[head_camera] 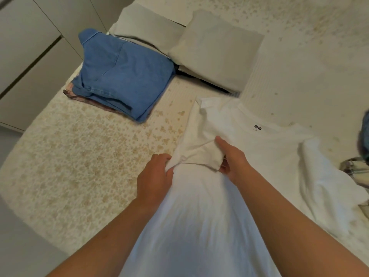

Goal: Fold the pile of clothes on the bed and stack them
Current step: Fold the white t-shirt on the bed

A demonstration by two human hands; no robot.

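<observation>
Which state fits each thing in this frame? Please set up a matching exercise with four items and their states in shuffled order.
Things:
1. white T-shirt
2. blue denim garment
3. left hand
4. grey pillow

States:
A. folded, on top of a stack at the far left of the bed
B. leaning at the head of the bed
C. spread out, neck label showing
D. gripping bunched white sleeve fabric

Pairs: 1-C, 2-A, 3-D, 4-B

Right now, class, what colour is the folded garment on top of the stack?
Blue denim: the folded garment shows best in the head view.
</observation>
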